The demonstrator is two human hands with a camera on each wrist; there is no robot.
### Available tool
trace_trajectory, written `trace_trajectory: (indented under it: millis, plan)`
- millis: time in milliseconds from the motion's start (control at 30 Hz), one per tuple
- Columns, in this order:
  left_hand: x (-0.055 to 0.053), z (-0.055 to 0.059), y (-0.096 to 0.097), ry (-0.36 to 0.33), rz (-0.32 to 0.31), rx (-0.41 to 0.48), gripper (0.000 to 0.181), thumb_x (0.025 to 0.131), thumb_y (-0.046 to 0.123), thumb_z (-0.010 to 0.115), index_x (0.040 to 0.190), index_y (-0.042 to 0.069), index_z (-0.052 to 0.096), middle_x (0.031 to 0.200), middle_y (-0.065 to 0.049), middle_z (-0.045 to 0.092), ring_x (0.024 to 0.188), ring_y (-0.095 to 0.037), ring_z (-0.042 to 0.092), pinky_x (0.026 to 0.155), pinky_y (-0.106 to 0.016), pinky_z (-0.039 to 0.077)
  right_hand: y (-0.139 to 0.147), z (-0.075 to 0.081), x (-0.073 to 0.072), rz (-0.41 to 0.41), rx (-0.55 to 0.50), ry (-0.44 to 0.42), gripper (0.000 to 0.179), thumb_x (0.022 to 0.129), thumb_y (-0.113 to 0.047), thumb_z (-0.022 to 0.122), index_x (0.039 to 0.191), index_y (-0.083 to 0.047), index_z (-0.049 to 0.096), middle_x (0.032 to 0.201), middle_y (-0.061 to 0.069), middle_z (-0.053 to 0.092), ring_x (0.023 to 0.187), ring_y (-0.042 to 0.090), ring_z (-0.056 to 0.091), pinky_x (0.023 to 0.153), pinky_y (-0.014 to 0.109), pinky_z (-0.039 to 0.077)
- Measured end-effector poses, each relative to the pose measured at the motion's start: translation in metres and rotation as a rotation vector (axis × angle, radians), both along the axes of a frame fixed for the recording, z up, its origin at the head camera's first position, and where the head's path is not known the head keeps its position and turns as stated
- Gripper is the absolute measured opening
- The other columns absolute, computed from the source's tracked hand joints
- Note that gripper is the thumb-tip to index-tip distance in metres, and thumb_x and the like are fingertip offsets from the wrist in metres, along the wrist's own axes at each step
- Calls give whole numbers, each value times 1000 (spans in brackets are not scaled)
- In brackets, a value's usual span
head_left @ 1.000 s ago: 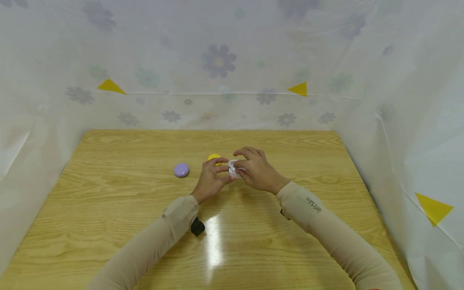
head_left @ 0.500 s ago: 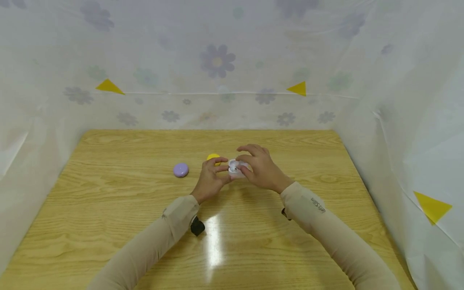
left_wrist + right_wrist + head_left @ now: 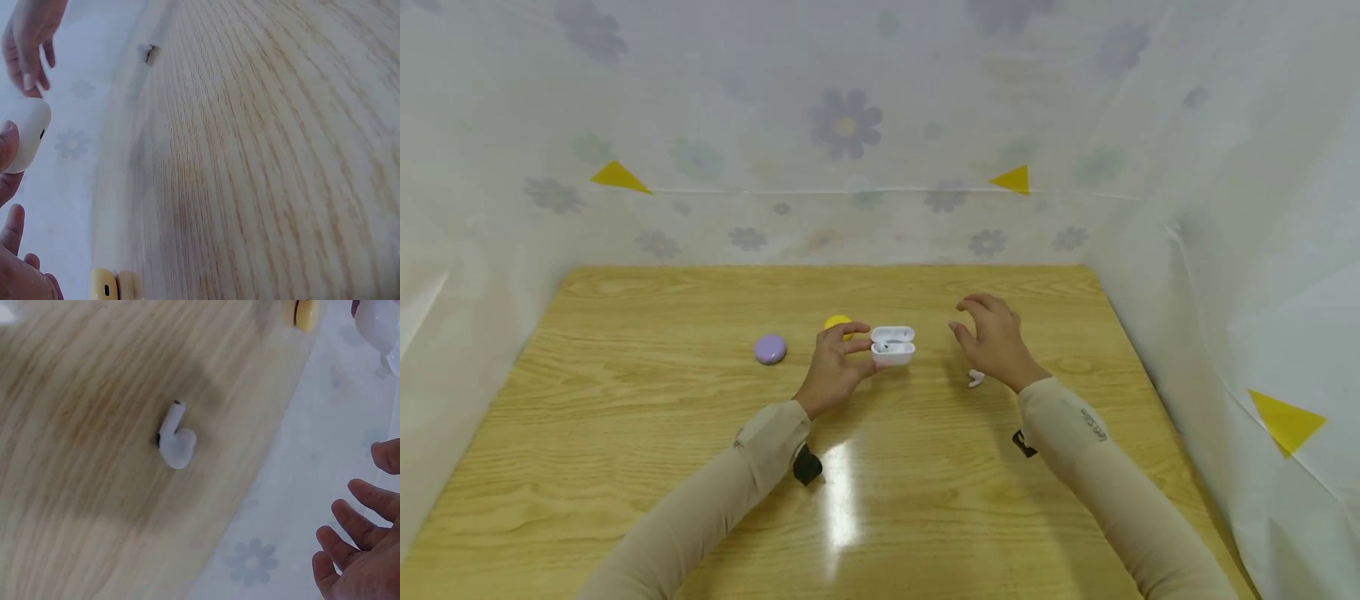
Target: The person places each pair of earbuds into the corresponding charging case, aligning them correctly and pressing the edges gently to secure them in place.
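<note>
My left hand [image 3: 835, 367] grips a white earbud case [image 3: 893, 353] by its left end, above the table. The lid stands up, and an earbud shows in the left slot. In the left wrist view the rounded outside of the case [image 3: 34, 131] faces the camera, with a thumb on it. To the right of the case my right hand [image 3: 996, 342] hovers with fingers spread and nothing between them. Below that hand a white wireless earbud [image 3: 976, 378] lies on the table; the right wrist view shows this earbud [image 3: 177, 440] from above, stem and bud.
A round lilac case [image 3: 771, 349] sits left of my left hand. Partly hidden behind the left fingers is a yellow case [image 3: 837, 322]. The wooden table [image 3: 925, 483] ends at a flower-printed sheet [image 3: 700, 225] behind, with more white sheeting at both sides.
My right hand has left the earbud case and moved right, its fingers spreading. The earbud on the table has come into view. My left hand still holds the case in nearly the same place.
</note>
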State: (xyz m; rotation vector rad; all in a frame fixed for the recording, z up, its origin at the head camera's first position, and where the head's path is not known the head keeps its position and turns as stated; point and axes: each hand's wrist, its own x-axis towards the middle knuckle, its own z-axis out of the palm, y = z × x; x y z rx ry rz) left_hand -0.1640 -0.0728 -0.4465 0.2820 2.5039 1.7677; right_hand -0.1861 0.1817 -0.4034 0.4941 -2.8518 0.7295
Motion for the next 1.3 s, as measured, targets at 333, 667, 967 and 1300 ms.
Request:
trace_trajectory:
  millis: [333,667,967,1300]
  plan:
    - [-2,-2,0,10,-6,-10,33,79,13,77,107,-2,70,136,-11,53,134,-28,30,115,-48,17,34,-34,12,-96,159,-331,45,96,-31,51,126,3,55,137,28,47,124,53,42,97,72,30]
    - [-1,-2,3,-29,-17,-4,33,80,15,77,109,0,70,136,-7,52,135,-26,28,115,-49,17,46,-59,28,-110,129,-364,35,94,-32,55,105,0,64,135,28,47,124,54,42,98,72,28]
    - [0,-2,4,-58,-20,41,34,80,13,77,109,-1,69,138,-8,50,136,-25,26,113,-49,19,41,-60,30,-131,123,-312,22,94,-26,58,94,-6,67,129,27,52,120,52,47,96,70,32]
    - [0,-2,4,-71,-7,56,34,80,13,77,109,-1,69,137,-7,52,136,-24,26,115,-48,18,39,-63,30,-114,121,-239,18,91,-21,62,91,-4,67,121,23,58,114,48,52,92,66,36]
